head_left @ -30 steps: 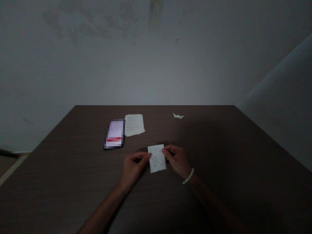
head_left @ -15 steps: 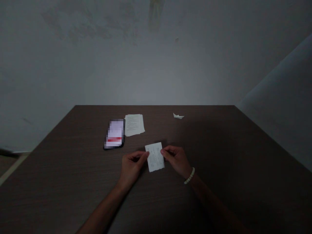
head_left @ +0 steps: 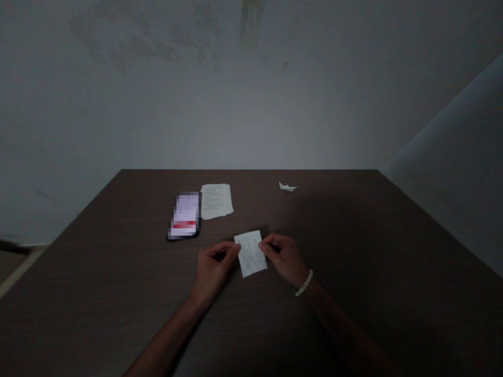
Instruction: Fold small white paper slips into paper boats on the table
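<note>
A small printed sheet of paper (head_left: 251,256) is held between both hands above the dark wooden table. My left hand (head_left: 214,269) pinches its left edge between thumb and fingers. On the opposite edge, my right hand (head_left: 286,259) has the same kind of pinch; a beaded bracelet (head_left: 304,283) circles that wrist. The sheet tilts slightly, and its lower edge looks uneven.
A stack of printed papers (head_left: 216,201) lies beyond the hands, left of centre, beside a phone (head_left: 184,215) with a lit, pixelated screen. Towards the back right sits a small folded paper boat (head_left: 287,187). A wall rises behind the table (head_left: 338,209).
The lower end of the held paper has swung slightly to the right. Both hands keep their pinch and have barely moved.
</note>
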Demonstrator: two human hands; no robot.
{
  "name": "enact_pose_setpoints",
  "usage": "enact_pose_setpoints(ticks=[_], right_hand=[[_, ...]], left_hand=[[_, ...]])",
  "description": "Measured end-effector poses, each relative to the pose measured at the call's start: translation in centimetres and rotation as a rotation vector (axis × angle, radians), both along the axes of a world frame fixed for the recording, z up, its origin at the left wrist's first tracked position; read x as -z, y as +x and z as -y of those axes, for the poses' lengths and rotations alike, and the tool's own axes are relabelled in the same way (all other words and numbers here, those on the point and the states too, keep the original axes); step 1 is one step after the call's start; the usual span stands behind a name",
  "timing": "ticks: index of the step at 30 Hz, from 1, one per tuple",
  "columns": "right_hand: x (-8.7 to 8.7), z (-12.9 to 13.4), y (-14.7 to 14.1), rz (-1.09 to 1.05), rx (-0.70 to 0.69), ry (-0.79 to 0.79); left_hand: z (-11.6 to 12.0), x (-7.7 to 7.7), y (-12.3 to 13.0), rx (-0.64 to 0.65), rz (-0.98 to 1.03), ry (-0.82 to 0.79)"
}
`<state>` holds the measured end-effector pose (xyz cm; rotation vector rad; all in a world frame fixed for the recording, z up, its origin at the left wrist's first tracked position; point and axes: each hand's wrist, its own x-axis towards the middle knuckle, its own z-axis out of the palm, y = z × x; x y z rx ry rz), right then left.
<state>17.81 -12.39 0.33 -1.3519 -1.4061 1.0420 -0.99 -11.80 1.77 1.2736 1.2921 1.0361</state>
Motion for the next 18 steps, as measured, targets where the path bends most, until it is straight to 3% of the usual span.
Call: enact_pose_setpoints(ticks=[4, 10, 18], right_hand=[[0.08, -0.02, 0.06, 0.002, -0.042, -0.012], [0.35, -0.07, -0.02, -0.038, -0.058, -0.032], [-0.3, 0.34, -0.62, -0.14, -0.068, -0.016]], left_hand=[[-0.3, 0.31, -0.1, -0.091, -0.013, 0.026], [-0.4, 0.14, -0.17, -0.121, -0.066, 0.065], [-0.04, 0.06, 0.12, -0.062, -0.093, 0.086]])
